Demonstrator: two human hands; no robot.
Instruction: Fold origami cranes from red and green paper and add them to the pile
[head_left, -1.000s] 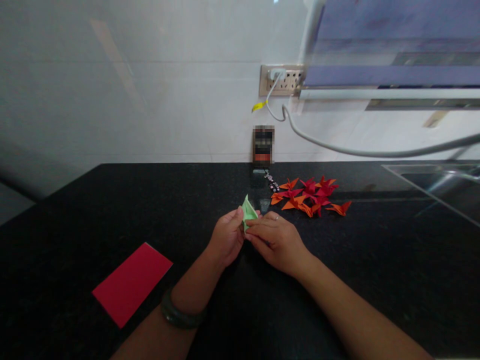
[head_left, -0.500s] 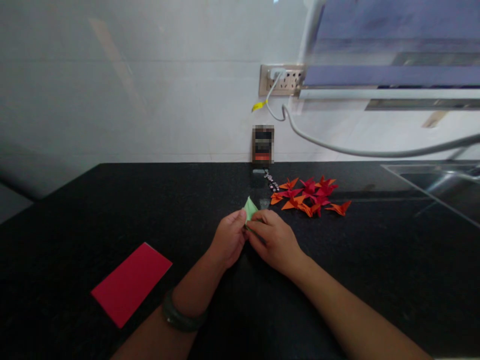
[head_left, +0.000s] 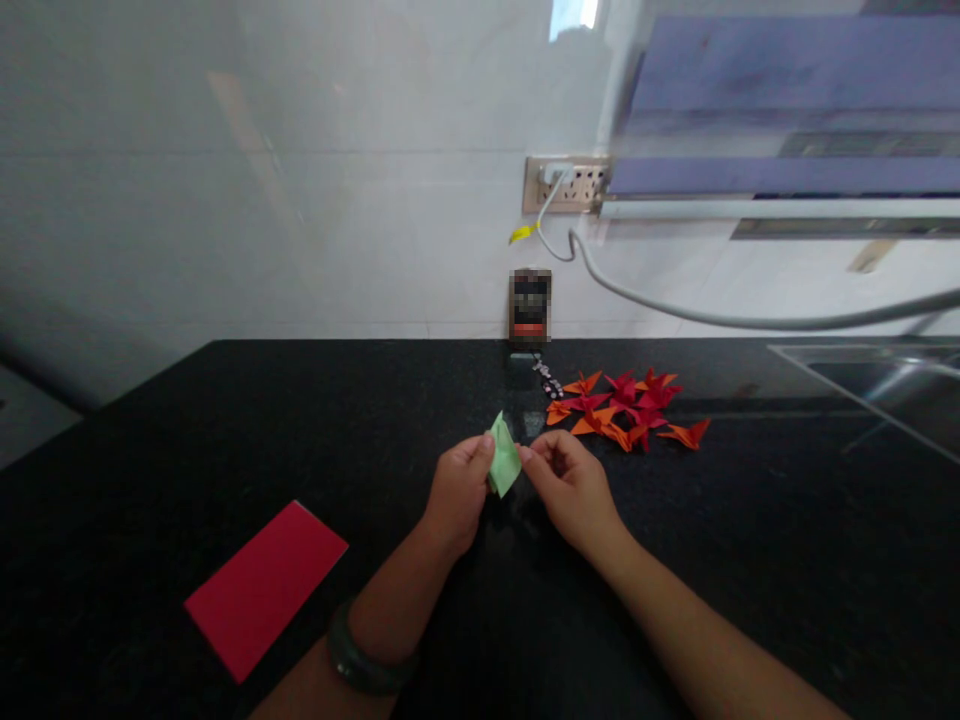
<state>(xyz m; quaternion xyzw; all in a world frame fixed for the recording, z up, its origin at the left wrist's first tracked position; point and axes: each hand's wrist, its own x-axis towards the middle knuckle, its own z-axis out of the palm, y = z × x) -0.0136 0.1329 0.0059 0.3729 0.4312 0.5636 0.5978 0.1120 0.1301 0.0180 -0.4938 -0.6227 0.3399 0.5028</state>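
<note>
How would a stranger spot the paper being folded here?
Find the black countertop below the white wall. Near its middle, the left hand and right hand pinch a small folded paper. It alone is pale green; the folded pieces behind are red and orange, the flat sheet red.

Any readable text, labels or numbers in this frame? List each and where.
No readable text.
Dark object against the wall: pixelated, unreadable.
Green folded paper, red sheet: no print visible.
Wall socket: markings too small to read.
</note>
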